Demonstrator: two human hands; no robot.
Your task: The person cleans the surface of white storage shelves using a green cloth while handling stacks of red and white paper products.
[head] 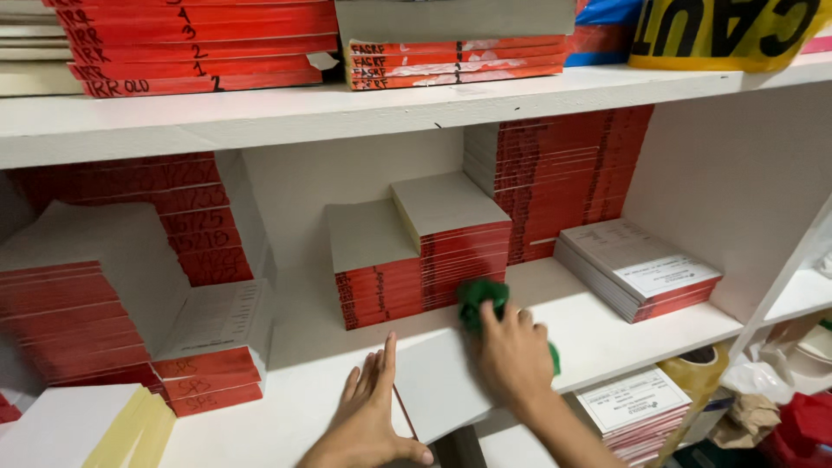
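My right hand [513, 357] presses a crumpled green cloth [479, 299] against a grey-backed pad [438, 381] that lies flat at the front edge of the white shelf [598, 325]. My left hand [368, 416] lies flat with fingers spread, steadying the pad's left edge; its thumb hooks under the pad's near corner. Just behind the cloth stand two stacks of red-spined pads [416, 269] with grey card backs on top.
More red-spined pad stacks fill the shelf: left [78, 321], back right [563, 182], and a slanted one with a printed white top [637, 269]. An upper shelf [347, 108] holds further stacks. A yellow tape roll [728, 35] sits top right. Lower shelves hold pads and clutter.
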